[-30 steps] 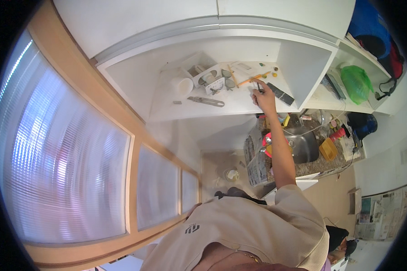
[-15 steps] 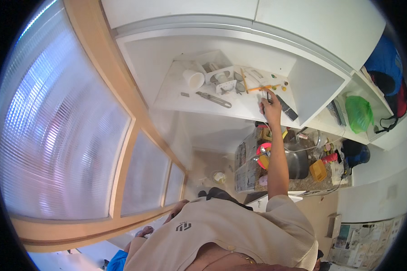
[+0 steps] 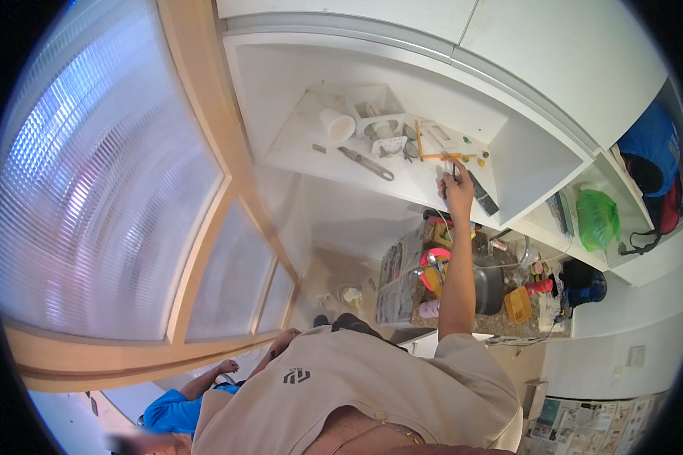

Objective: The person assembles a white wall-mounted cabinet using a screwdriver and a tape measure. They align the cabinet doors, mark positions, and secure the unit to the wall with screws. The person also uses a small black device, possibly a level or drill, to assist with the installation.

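Note:
My right hand (image 3: 456, 188) reaches up to the front edge of an open white cabinet shelf (image 3: 292, 155), its fingers closed on a thin dark object (image 3: 455, 171). Just right of it lies a long dark bar-shaped item (image 3: 483, 196). Beyond the fingertips, thin orange-yellow sticks (image 3: 440, 157) lie on the shelf near small round bits (image 3: 480, 161). Further left are a white cup (image 3: 337, 125), a white open box (image 3: 375, 102), a white plate with holes (image 3: 389, 147) and a long grey tool (image 3: 365, 163). My left hand (image 3: 284, 343) hangs low beside my body; its fingers are unclear.
A wooden-framed ribbed glass door (image 3: 193, 227) stands at left. Below the shelf, a cluttered counter holds a sink (image 3: 489, 288) and a yellow tray (image 3: 517, 305). A green plastic bag (image 3: 598, 218) sits in the right shelf. Another person in blue (image 3: 172, 413) is at lower left.
The view has shifted, and more of the person in blue shows at lower left. My right hand stays at the shelf edge with the thin dark object.

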{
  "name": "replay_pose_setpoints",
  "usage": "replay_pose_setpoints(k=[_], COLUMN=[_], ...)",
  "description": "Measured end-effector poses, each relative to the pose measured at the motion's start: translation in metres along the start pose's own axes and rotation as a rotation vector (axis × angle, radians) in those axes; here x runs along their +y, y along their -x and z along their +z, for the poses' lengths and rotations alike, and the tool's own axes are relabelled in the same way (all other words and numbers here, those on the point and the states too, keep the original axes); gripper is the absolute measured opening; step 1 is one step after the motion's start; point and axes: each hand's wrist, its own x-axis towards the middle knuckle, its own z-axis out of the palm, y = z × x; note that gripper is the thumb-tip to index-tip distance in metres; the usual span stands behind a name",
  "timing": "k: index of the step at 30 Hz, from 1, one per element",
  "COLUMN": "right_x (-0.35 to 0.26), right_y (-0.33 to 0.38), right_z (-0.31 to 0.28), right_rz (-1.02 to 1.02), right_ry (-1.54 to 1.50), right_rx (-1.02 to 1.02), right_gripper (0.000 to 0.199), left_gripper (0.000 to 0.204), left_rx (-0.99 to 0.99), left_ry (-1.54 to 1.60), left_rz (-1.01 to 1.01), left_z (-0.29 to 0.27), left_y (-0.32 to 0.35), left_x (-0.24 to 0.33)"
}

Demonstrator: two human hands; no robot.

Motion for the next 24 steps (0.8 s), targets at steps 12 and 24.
replay_pose_setpoints(k=[12, 24], right_x=[-0.191, -0.269], right_y=[0.052, 0.005], right_z=[-0.041, -0.016], right_rz=[-0.734, -1.098], right_ry=[0.427, 1.217], right_rx=[0.661, 0.447], right_gripper=[0.035, 0.017], left_gripper=[0.030, 0.049], left_rx=[0.005, 0.086], left_ry=[0.454, 0.271], left_rz=[-0.065, 1.080], left_z=[-0.067, -0.157], left_y=[-0.006, 0.097], left_x=[0.101, 0.564])
